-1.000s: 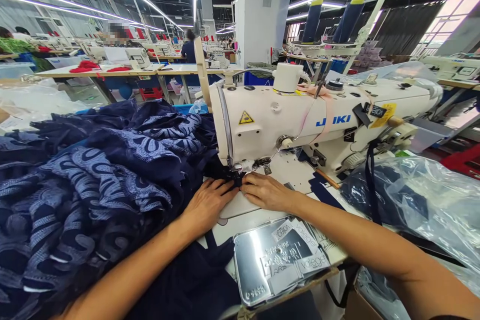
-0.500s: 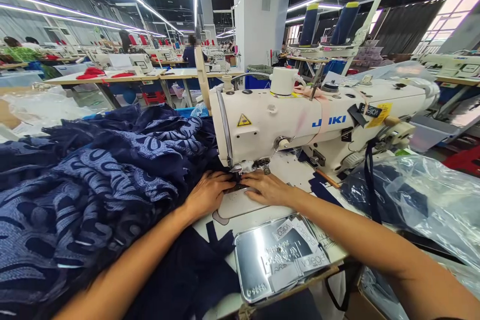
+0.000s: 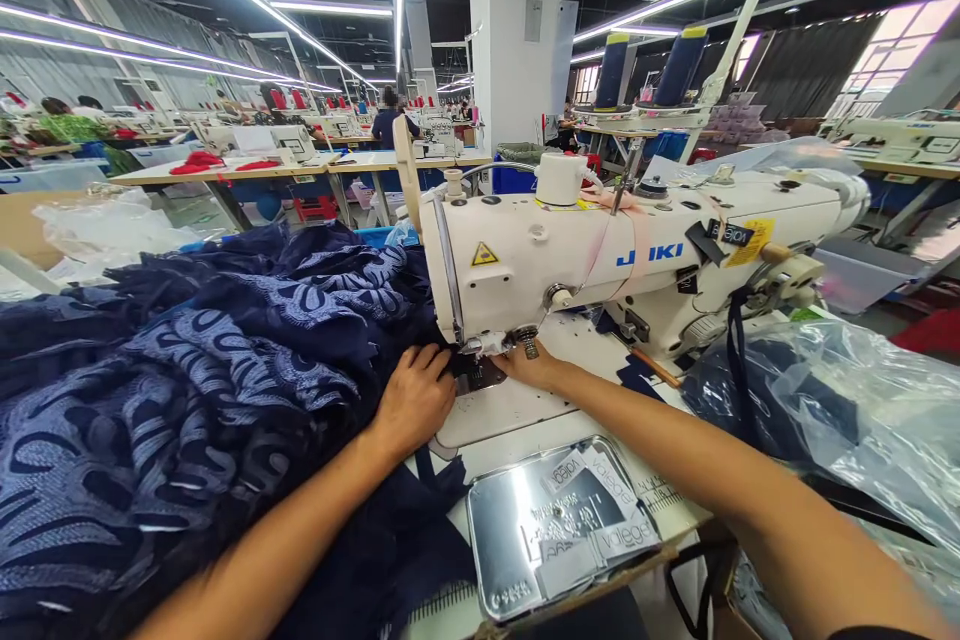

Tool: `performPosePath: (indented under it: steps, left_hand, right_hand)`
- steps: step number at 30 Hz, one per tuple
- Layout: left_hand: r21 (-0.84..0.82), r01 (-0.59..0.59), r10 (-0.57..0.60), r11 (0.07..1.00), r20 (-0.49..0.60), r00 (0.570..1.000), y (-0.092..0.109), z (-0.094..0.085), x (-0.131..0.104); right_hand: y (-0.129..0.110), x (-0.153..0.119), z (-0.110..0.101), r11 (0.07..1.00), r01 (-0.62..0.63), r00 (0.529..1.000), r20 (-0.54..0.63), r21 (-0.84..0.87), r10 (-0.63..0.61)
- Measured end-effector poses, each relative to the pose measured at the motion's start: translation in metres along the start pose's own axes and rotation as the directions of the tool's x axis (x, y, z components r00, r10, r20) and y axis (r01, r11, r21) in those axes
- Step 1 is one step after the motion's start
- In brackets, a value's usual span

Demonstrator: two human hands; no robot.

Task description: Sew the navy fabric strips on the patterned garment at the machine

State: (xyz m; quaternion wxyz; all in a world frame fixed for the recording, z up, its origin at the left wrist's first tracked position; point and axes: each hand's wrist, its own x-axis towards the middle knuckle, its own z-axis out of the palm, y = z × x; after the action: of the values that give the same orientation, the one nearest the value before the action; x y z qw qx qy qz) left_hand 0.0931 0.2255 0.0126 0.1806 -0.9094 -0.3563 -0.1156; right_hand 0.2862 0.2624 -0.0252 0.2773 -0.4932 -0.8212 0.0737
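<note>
A white sewing machine stands in the middle, its needle area low on the left end. Just left of the presser foot, my left hand has curled fingers on the edge of dark navy fabric; what its fingertips pinch is hidden. My right hand reaches behind the needle area from the right, its fingers partly hidden by the machine head. Heaped navy fabric with light blue patterned lace fills the left side. A shiny metal tin lid with paper labels lies in front of the machine.
Clear plastic bags with dark contents lie at the right. Two navy thread cones stand behind the machine. A wooden-handled tool rests near the machine's base. Farther back are other sewing tables, a pillar and a seated person.
My right hand has moved back and deeper behind the needle area. My left hand has drawn slightly left, away from the presser foot, baring the metal plate. The view has tilted up slightly.
</note>
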Motion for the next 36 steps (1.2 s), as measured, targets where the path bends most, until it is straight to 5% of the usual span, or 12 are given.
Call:
performPosePath:
  steps: [7,12,19,36]
  left_hand:
    - [0.146,0.086,-0.098,0.986,0.078,0.992,0.0,-0.001,0.001]
    - [0.124,0.1,-0.121,0.987,0.176,0.977,-0.005,-0.002,0.01]
    - [0.097,0.09,-0.105,0.991,0.165,0.981,-0.007,-0.002,0.013]
    - [0.014,0.114,-0.115,0.993,0.193,0.975,-0.011,0.001,0.021]
  right_hand:
    - [-0.011,-0.01,-0.025,0.944,0.245,0.968,0.111,-0.22,-0.225]
    - [-0.016,-0.016,-0.03,0.966,0.181,0.982,0.092,-0.182,-0.166]
    - [-0.019,-0.018,-0.023,0.875,0.243,0.97,0.103,-0.418,-0.22]
    - [-0.037,-0.02,-0.023,0.845,0.191,0.981,0.127,-0.5,-0.147]
